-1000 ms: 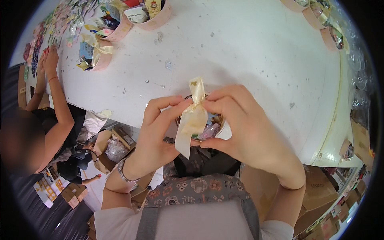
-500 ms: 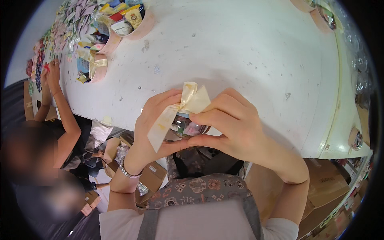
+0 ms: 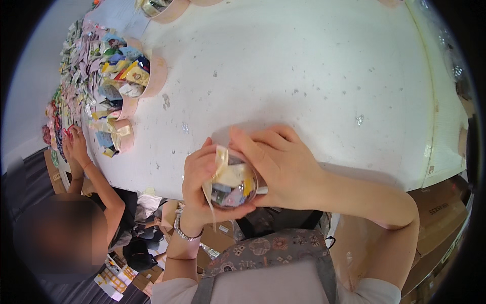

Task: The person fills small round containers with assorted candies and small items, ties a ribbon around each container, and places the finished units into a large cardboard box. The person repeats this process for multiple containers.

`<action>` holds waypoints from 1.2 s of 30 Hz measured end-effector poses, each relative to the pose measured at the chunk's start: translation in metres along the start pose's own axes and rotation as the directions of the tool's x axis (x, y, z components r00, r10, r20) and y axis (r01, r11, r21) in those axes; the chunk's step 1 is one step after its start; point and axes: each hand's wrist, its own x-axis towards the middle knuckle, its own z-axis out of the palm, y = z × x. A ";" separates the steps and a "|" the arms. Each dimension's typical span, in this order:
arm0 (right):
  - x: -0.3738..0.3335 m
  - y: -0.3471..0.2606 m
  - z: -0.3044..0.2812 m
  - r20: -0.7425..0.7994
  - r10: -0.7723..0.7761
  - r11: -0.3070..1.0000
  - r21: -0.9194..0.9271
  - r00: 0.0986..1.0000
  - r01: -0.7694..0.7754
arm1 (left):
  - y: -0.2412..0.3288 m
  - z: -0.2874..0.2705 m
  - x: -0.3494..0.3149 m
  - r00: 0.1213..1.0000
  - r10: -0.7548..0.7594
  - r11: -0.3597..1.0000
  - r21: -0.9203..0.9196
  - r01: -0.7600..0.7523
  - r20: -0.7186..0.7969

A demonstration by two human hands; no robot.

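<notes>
Between my hands, at the table's near edge, is a round clear-topped candy tub (image 3: 234, 196) with colourful wrapped sweets showing inside. A cream satin ribbon bow (image 3: 221, 161) sits on its left side, one tail hanging down past the rim. My left hand (image 3: 198, 177) is wrapped round the left and near sides of the tub. From the right, my right hand (image 3: 281, 159) curves over the far and right sides, its fingers against the tub. The fingertips of both hands are partly hidden by the tub and by each other.
Several pink tubs (image 3: 158, 76) filled with packaged sweets stand at the left of the white table (image 3: 283, 66), beside a long heap of wrapped sweets (image 3: 83, 66). At the left edge, a co-worker's hands (image 3: 76, 144) hold something small and red. Cardboard boxes (image 3: 440, 213) are below right.
The tub has tilted so its clear round face now turns up toward me. My right fingers have left the ribbon bow and moved over the tub's far side. The view has shifted.
</notes>
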 end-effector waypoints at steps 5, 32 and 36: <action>-0.003 -0.001 -0.001 0.081 0.051 0.998 -0.029 0.995 -0.049 | 0.006 -0.011 0.016 0.985 0.128 0.980 0.136 -0.143 0.118; -0.009 -0.001 0.007 -0.020 0.036 0.996 -0.081 0.999 -0.037 | 0.032 -0.014 0.002 0.966 -0.136 0.959 0.274 0.073 0.218; -0.013 0.002 0.015 -0.041 0.018 0.997 -0.071 0.999 -0.021 | 0.030 -0.014 0.007 0.951 -0.045 0.924 0.376 -0.077 0.305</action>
